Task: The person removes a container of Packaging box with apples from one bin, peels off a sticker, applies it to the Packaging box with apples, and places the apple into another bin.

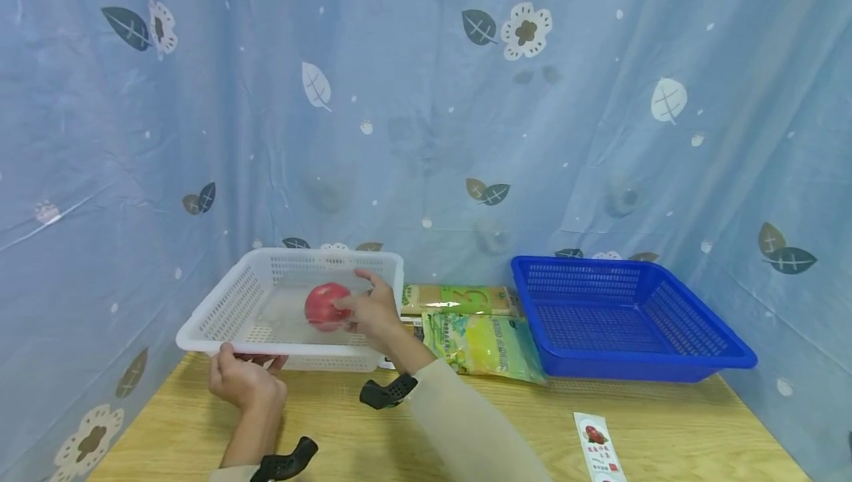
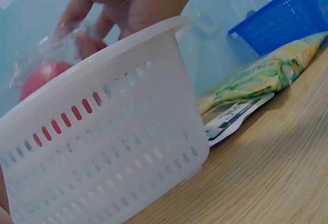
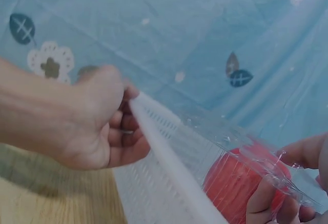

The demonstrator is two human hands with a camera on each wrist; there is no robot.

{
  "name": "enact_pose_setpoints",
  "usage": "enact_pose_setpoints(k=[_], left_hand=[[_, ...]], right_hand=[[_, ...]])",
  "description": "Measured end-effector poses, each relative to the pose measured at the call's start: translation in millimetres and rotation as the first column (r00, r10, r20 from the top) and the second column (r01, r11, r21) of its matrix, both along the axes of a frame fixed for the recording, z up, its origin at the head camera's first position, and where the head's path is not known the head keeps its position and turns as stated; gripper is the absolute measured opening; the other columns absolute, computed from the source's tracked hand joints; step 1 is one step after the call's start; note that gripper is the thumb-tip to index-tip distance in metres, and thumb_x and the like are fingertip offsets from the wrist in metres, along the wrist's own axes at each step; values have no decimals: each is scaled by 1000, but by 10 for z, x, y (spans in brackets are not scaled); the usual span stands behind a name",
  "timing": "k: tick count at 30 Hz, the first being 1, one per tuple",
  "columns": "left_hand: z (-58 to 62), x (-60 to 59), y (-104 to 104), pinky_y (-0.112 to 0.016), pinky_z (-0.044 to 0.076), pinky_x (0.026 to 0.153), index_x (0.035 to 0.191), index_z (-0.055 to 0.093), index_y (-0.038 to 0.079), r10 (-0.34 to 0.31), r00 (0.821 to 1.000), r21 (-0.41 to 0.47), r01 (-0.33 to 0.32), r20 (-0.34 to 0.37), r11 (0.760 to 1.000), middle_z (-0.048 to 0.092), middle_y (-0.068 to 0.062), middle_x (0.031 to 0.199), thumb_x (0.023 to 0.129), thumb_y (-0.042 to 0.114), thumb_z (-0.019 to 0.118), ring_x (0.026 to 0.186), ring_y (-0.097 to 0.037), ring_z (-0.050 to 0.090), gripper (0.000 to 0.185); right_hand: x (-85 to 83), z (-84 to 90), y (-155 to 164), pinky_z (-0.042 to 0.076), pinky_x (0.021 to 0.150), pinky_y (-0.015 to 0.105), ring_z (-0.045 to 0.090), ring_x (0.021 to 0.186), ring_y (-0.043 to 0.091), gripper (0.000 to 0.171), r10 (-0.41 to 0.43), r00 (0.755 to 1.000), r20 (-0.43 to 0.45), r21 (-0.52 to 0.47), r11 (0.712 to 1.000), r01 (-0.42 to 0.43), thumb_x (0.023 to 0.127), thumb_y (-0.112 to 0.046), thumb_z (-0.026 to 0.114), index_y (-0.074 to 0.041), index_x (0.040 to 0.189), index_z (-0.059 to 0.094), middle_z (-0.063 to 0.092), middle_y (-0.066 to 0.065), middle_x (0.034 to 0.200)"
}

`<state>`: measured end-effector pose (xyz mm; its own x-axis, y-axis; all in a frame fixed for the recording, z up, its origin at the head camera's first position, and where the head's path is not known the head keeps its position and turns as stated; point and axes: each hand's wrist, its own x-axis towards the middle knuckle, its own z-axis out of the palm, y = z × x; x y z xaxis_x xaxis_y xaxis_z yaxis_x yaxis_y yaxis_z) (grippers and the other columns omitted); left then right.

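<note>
My left hand (image 1: 248, 382) grips the near rim of a white slotted plastic basket (image 1: 319, 350), thumb on top and fingers curled beneath. The near side is lifted off the table in the left wrist view. Over the basket, my right hand (image 1: 374, 310) holds a round red bundle (image 1: 325, 306) in a clear plastic bag (image 3: 230, 134), thumb and fingers around its right side. Streaks run down the red surface in the right wrist view; its exact kind I cannot tell. Part of it shows red through the slots of the basket wall (image 2: 92, 137).
Right of the white basket lie a yellow-green packet (image 1: 482, 345) and a long tan packet (image 1: 459, 299) behind it. A blue slotted basket (image 1: 632, 358) stands at the right. Near the front lies a sticker strip (image 1: 599, 445). A patterned blue curtain (image 1: 426, 134) hangs behind the wooden table (image 1: 359, 423).
</note>
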<state>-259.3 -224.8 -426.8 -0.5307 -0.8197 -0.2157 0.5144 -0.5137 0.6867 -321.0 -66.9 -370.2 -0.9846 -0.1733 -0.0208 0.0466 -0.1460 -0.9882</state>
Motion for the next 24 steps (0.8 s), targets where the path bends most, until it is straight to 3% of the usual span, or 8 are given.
enact_pose_setpoints(k=[7,13,19,24], left_hand=[[17,12,20,-33,51,37,81,50,9,-6,1000,17,6,-9,1000,54,-1,56,107,25,46,42,-14,55,31],[9,12,14,-33,52,37,82,51,9,-3,1000,16,4,-20,1000,57,-1,58,106,26,46,43,-14,55,30],[-7,11,15,-32,51,37,86,53,8,-11,1000,6,12,-19,1000,59,-1,60,106,27,45,43,-15,54,29],[1,12,21,-32,51,37,86,53,9,-22,999,15,23,-37,1000,59,-1,61,106,27,46,44,-14,54,28]], right_hand=[[114,76,222,53,54,28,56,70,19,75,-1,1000,-21,-87,996,-1,82,2,76,-17,148,48,48,10,98],[233,161,403,53,55,27,50,66,15,75,6,1000,-18,-188,982,-9,81,5,75,-18,147,49,46,7,95],[370,211,608,52,54,27,47,61,13,74,35,998,-52,-220,974,-46,84,4,72,-15,151,45,45,5,90],[506,229,841,49,54,27,45,55,12,72,57,997,-51,-234,970,-68,87,3,70,-18,151,45,42,6,95]])
